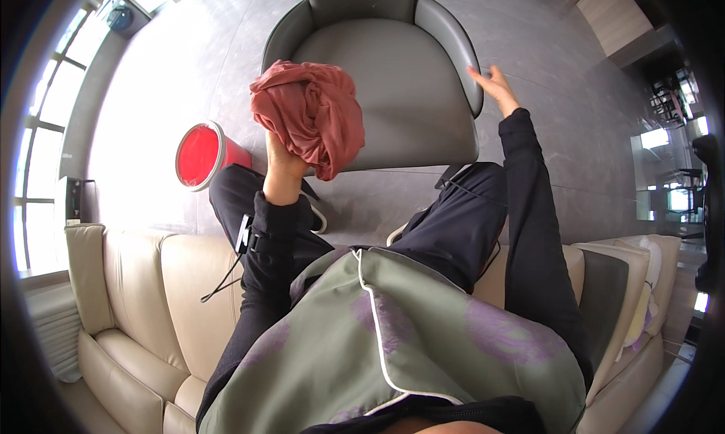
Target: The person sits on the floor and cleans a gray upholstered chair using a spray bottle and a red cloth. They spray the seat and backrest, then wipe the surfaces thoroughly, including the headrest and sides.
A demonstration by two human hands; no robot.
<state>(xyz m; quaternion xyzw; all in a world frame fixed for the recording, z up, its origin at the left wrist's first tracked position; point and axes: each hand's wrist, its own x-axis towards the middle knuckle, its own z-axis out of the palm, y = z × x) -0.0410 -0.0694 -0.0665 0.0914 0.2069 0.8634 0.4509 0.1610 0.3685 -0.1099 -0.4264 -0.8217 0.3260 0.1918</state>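
Observation:
A bunched, salmon-red cloth (308, 116) rests in my left hand (283, 165), held up over the front left part of a grey chair (396, 94). The cloth covers my left fingers. To the right of the chair's armrest, my right hand (498, 88) is raised with thumb and fingers apart and nothing in it. Below and left of the cloth, a red bucket (241, 153) with a pale rim stands on the floor by my left knee. Its inside looks red; whether that is water or just the plastic, I cannot tell.
A beige sofa (198, 281) runs behind me on both sides. The grey tiled floor (544, 94) surrounds the chair. Windows (42, 145) line the left wall. A wooden cabinet (614, 23) stands at the far right. A cable (221, 286) hangs from a device on my left sleeve.

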